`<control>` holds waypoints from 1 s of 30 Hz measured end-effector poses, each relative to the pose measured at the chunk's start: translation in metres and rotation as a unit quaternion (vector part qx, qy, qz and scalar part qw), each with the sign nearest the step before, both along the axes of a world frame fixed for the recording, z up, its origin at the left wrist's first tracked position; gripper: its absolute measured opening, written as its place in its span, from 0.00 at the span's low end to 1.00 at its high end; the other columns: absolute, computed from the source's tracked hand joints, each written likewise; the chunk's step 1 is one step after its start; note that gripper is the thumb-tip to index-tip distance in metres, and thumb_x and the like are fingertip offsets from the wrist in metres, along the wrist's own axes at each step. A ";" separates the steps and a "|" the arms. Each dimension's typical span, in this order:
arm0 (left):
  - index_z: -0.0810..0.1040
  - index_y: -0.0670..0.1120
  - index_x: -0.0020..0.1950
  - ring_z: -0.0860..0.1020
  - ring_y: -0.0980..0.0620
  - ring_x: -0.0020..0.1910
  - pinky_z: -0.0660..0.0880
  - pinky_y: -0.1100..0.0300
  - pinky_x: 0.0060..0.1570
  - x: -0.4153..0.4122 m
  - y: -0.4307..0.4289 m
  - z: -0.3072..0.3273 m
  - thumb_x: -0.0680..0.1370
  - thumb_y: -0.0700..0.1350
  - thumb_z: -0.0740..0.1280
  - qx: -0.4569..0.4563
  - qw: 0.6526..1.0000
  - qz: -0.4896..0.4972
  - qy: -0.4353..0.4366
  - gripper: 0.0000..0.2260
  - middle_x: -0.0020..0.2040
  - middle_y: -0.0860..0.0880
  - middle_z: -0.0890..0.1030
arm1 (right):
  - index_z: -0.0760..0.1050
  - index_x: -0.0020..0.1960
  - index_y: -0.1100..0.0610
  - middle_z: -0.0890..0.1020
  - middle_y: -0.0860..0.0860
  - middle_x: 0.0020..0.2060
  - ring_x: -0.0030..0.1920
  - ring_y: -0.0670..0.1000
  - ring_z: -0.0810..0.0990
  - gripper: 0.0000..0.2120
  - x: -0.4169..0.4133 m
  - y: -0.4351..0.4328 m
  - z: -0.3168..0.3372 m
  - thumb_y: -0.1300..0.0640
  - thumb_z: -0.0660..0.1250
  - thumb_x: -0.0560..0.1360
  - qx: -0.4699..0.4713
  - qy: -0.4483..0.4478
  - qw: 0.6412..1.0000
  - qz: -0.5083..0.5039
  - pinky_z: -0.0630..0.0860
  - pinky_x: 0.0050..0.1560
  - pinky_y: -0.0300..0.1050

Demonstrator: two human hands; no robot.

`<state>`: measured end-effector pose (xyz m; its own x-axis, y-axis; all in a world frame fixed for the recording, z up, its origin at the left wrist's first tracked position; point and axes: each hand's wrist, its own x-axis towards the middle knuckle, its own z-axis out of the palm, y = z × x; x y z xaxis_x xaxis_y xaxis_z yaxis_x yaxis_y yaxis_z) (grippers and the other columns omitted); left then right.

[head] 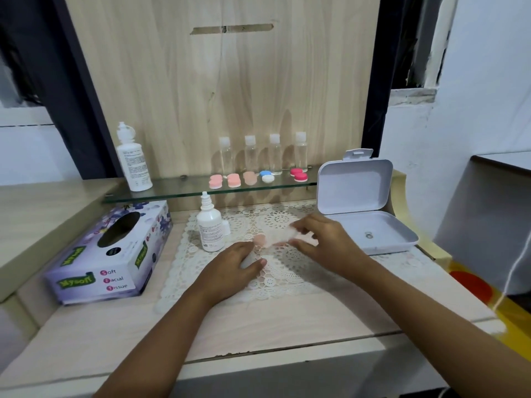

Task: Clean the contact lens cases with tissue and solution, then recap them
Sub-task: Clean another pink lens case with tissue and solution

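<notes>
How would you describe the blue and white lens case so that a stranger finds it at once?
Look at the glass shelf on the wooden panel. A row of lens cases lies before four clear bottles. The blue and white lens case is fourth from the left, between a peach case and a deep pink one; only it has one blue cap and one white.

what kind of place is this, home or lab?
Most likely a home dressing table, not a lab: a glass shelf with small bottles and coloured lens cases, a tissue box, and a lace mat on the top.
</notes>
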<state>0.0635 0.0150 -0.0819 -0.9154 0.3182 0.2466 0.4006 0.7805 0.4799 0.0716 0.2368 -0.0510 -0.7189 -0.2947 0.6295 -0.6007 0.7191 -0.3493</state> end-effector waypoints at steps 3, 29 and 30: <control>0.69 0.50 0.71 0.69 0.56 0.65 0.65 0.63 0.60 0.001 0.001 0.002 0.78 0.55 0.61 0.042 0.999 0.011 0.014 0.22 0.67 0.54 0.72 | 0.79 0.56 0.59 0.81 0.53 0.49 0.47 0.48 0.77 0.14 -0.002 -0.014 -0.011 0.56 0.70 0.72 0.009 -0.044 0.999 -0.001 0.66 0.47 0.32; 0.79 0.44 0.57 0.77 0.42 0.52 0.73 0.54 0.49 -0.008 -0.105 0.094 0.79 0.43 0.61 0.072 0.931 0.286 0.217 0.11 0.55 0.42 0.80 | 0.78 0.54 0.55 0.78 0.47 0.49 0.51 0.47 0.74 0.12 -0.005 -0.018 -0.031 0.49 0.66 0.75 0.056 -0.088 0.995 -0.004 0.70 0.51 0.39; 0.79 0.45 0.57 0.77 0.42 0.51 0.73 0.53 0.50 -0.015 -0.120 0.094 0.79 0.42 0.60 0.019 0.934 0.305 0.185 0.11 0.56 0.42 0.80 | 0.78 0.54 0.55 0.78 0.47 0.49 0.50 0.46 0.74 0.12 -0.004 -0.018 -0.031 0.49 0.66 0.75 0.057 -0.088 0.994 -0.004 0.70 0.51 0.39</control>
